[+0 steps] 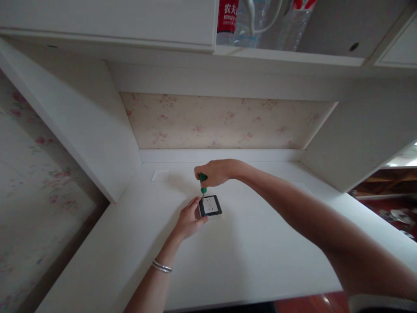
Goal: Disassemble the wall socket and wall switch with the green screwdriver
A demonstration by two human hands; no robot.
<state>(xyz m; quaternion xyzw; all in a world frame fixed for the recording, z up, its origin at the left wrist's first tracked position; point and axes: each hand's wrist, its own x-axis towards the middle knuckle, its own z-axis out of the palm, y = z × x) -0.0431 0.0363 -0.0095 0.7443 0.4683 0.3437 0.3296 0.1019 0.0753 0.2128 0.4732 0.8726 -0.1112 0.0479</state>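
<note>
A small wall socket [211, 205], white face in a dark frame, lies flat on the white desk [247, 261]. My left hand [189, 221] rests against its left edge, fingers curled round the side and steadying it. My right hand [215, 172] is closed in a fist round the green handle of a screwdriver [203, 183]. The screwdriver stands nearly upright, its tip down at the socket's upper left corner. A silver bangle sits on my left wrist.
A white cover plate [160, 175] lies flat near the desk's back left corner. White side panels wall in the desk on both sides, with floral wallpaper behind. Water bottles [237, 19] stand on the shelf above. The desk's front edge runs close below my arms.
</note>
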